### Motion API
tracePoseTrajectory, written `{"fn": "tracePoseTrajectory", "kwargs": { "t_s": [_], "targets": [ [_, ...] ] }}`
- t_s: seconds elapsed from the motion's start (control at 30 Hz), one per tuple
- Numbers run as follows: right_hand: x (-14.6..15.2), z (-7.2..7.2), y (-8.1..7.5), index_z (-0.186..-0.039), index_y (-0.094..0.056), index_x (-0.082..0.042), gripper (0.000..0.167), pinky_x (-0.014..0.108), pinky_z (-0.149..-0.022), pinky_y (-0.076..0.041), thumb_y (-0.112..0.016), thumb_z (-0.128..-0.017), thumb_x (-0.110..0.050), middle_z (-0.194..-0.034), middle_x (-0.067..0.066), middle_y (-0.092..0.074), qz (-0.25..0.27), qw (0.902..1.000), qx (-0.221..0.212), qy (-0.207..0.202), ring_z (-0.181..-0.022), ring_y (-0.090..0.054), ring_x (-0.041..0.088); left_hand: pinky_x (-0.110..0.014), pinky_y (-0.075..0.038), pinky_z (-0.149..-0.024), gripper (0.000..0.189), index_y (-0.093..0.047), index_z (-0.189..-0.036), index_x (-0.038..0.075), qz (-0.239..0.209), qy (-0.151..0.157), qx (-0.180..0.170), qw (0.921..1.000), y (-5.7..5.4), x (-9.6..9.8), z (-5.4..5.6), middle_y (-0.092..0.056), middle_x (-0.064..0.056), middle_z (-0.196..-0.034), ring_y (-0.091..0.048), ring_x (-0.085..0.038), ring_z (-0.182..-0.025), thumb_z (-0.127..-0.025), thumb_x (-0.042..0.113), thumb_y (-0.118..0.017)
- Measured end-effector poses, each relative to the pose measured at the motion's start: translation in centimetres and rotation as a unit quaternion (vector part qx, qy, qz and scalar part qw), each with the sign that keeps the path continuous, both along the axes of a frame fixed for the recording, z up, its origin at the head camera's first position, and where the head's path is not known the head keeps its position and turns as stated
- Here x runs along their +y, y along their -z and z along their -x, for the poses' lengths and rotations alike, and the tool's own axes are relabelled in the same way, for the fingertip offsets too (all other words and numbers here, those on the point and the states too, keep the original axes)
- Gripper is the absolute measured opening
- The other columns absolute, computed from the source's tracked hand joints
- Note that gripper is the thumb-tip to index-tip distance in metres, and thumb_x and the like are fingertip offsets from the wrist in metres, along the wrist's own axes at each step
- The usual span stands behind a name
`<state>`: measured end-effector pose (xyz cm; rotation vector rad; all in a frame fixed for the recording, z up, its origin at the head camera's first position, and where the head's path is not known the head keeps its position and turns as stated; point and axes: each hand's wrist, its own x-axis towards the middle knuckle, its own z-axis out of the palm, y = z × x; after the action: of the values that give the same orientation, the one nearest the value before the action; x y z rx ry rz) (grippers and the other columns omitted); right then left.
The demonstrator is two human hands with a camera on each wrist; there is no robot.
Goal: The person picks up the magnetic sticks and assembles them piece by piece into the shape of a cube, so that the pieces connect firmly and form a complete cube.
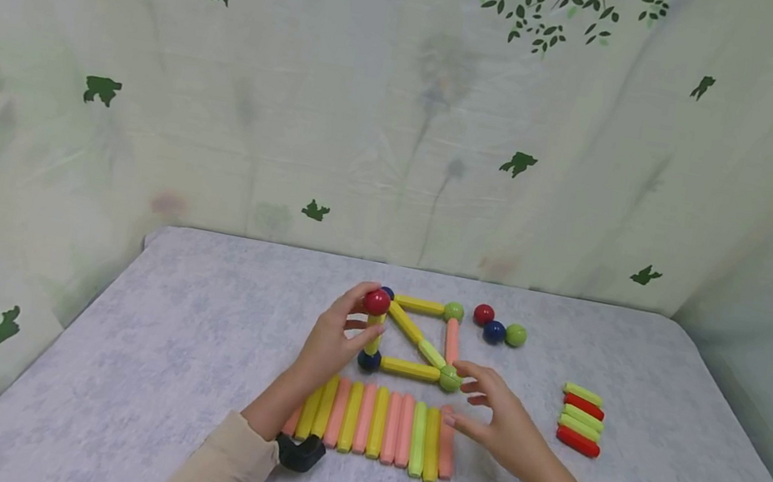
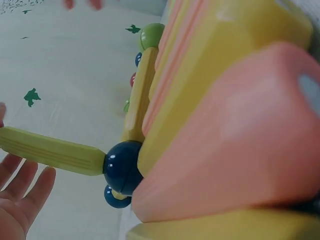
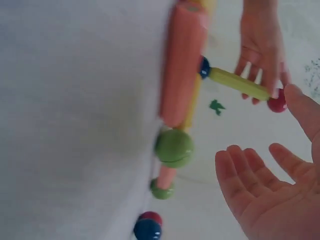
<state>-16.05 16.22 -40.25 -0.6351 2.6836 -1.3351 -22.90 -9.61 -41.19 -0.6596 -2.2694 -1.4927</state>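
Observation:
My left hand holds a red ball between thumb and fingers, on top of an upright yellow stick. That stick rises from a blue ball at the near left corner of a flat stick-and-ball frame. Yellow sticks and a pink stick form sides of the frame, with a diagonal across it. A green ball marks its near right corner. Right beside that corner my right hand hovers with fingers spread and nothing in its grasp, palm visible in the right wrist view.
In front of the frame lies a row of pink, yellow and lime sticks. Loose red, blue and green balls sit beyond its right side. Shorter red and lime sticks are stacked in a column farther right. A leaf-print curtain hangs behind the table.

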Motion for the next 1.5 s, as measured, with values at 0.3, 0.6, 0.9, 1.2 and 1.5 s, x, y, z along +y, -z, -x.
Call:
{"fn": "tracePoseTrajectory", "kwargs": {
  "t_s": [0.3,0.6,0.9,1.2,1.5],
  "targets": [
    [-0.4,-0.7,2.5,-0.132,-0.04,-0.012,0.067,0.027,-0.057,-0.042,-0.069,-0.078,-0.037,-0.095,0.001,-0.048,-0.135,0.984,-0.116,0.012,-0.074,-0.047,0.014,-0.028,-0.049,-0.076,0.043,-0.048,-0.121,0.011,-0.032,-0.007,-0.002,0.9995,-0.8,0.0,0.3,-0.055,-0.003,-0.112,-0.055,-0.015,-0.096,-0.083,0.025,-0.064],
    [-1.8,-0.7,1.1,-0.129,-0.043,-0.012,0.055,0.028,-0.046,-0.034,-0.066,-0.078,-0.016,-0.068,-0.001,-0.049,-0.25,0.963,-0.086,0.051,-0.055,-0.043,0.014,-0.036,-0.048,-0.078,0.042,-0.049,-0.12,0.007,-0.047,0.007,-0.023,0.9986,-1.7,0.1,0.0,-0.057,-0.009,-0.109,-0.056,-0.021,-0.094,-0.082,0.013,-0.066],
    [-1.7,2.9,-2.5,-0.105,-0.059,-0.01,0.024,0.026,-0.057,-0.045,-0.066,-0.082,-0.008,-0.087,-0.001,-0.056,-0.064,0.9951,0.05,0.056,-0.07,-0.048,0.015,-0.033,-0.049,-0.077,0.041,-0.049,-0.118,0.006,-0.035,0.018,-0.019,0.999,-2.2,0.0,-0.3,-0.057,-0.01,-0.107,-0.057,-0.022,-0.092,-0.081,0.013,-0.066],
    [-3.6,5.4,-4.7,-0.109,-0.061,-0.008,0.025,0.031,-0.067,-0.046,-0.063,-0.085,-0.012,-0.1,0.002,-0.059,0.01,0.9897,0.14,0.029,-0.078,-0.051,0.015,-0.039,-0.047,-0.08,0.039,-0.048,-0.117,-0.001,-0.018,0.027,-0.041,0.9987,-4.7,0.2,-1.9,-0.057,-0.016,-0.107,-0.057,-0.027,-0.094,-0.082,0.004,-0.064],
    [-4.0,6.7,-4.4,-0.106,-0.063,-0.009,0.022,0.036,-0.072,-0.048,-0.062,-0.084,-0.009,-0.101,0.003,-0.06,0.052,0.9911,0.122,0.005,-0.082,-0.057,0.016,-0.034,-0.048,-0.079,0.042,-0.041,-0.112,0.007,-0.021,0.066,-0.06,0.9958,-2.4,0.1,0.5,-0.051,-0.01,-0.107,-0.055,-0.02,-0.092,-0.08,0.01,-0.068]
  ]
}}
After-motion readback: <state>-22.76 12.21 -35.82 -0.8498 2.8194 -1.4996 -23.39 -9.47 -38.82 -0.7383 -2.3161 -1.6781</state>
